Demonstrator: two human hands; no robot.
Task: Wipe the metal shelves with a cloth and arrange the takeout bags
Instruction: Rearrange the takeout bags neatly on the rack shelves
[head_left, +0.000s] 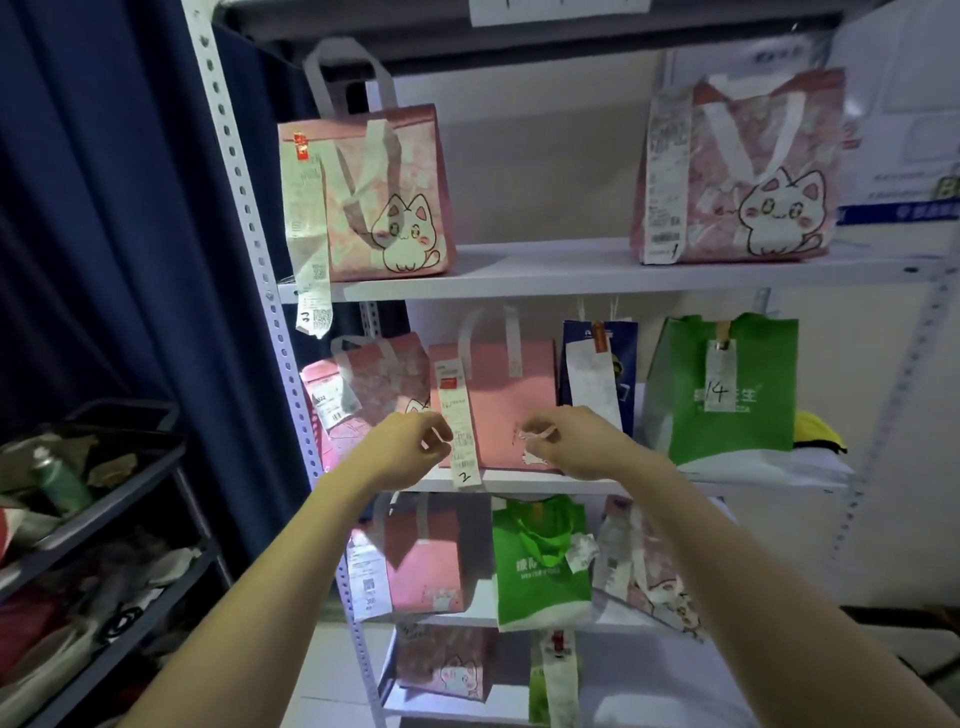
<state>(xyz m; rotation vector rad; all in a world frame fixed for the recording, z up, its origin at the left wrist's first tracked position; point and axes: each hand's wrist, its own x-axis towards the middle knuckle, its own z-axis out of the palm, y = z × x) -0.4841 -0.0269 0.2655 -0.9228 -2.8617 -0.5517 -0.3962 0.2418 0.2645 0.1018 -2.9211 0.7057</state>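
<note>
- While both hands hover at the centre of the frame, the task's thing there is the plain pink bag (493, 405), upright on the middle shelf (675, 488).
- Left hand (410, 447): fingers curled in, just beside the long receipt (460, 431) marked "2" on the bag's left edge. Cannot tell if it pinches the paper; too blurred.
- Right hand (566, 441): fingers curled likewise, at the bag's lower front. Cannot tell if it has a hold on anything.
- No cloth in view.
- Risk 1: the receipt hangs past the shelf lip. A pull on the paper rather than the bag would likely tear it off and lose the order number.
- Risk 2: the cat-print bag (374, 384) crowds the pink bag on the left, and the blue bag (597, 364) stands just beside it on the right. Sliding the pink bag sideways could tip either.
- Risk 3: a second receipt (311, 291), marked "3", dangles from the upper-left bag below its shelf edge. Lifting the left arm could snag it.
- Risk 4: the green bag (727, 389) rests on a soft white pile; a knock to the row may topple it.
</note>
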